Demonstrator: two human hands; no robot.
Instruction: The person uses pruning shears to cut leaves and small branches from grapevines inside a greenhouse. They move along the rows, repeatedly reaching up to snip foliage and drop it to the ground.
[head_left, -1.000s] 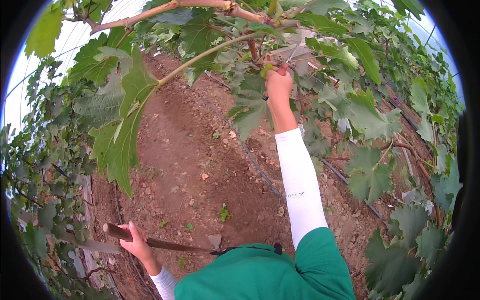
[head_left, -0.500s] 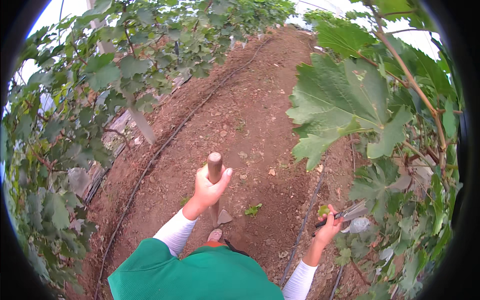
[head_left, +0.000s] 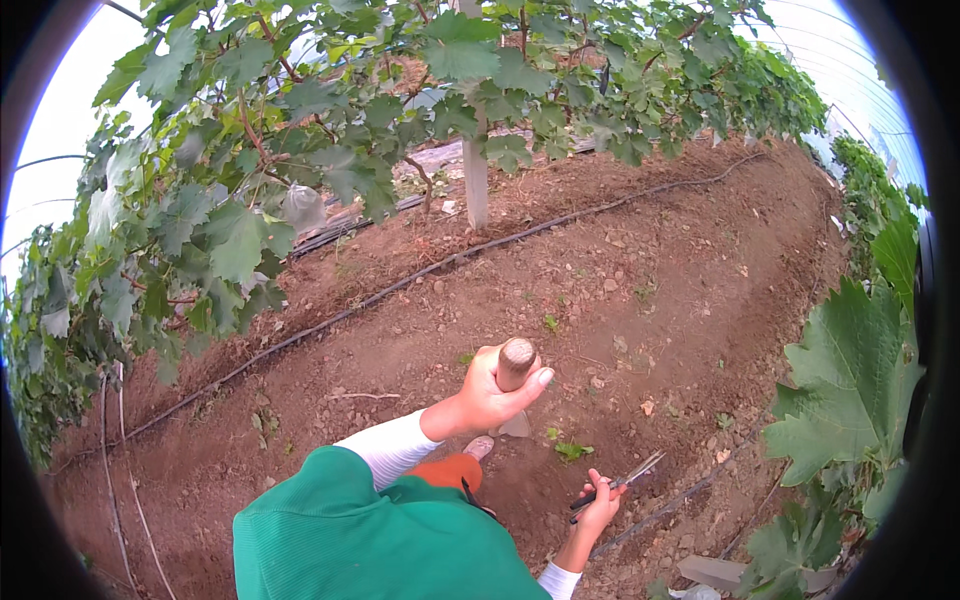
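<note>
a: left hand (head_left: 487, 395) wrapped tight round the rounded top of a wooden tool handle (head_left: 514, 364), standing upright over the bare soil (head_left: 640, 270) between the vine rows (head_left: 300, 150).

b: probably stiff and fairly heavy; best held right at that top end.

a: right hand (head_left: 598, 508) closed on small scissors (head_left: 622, 484), low by the drip hose (head_left: 690, 492).

b: light, sharp, likely slippery; blades slightly apart.
</note>
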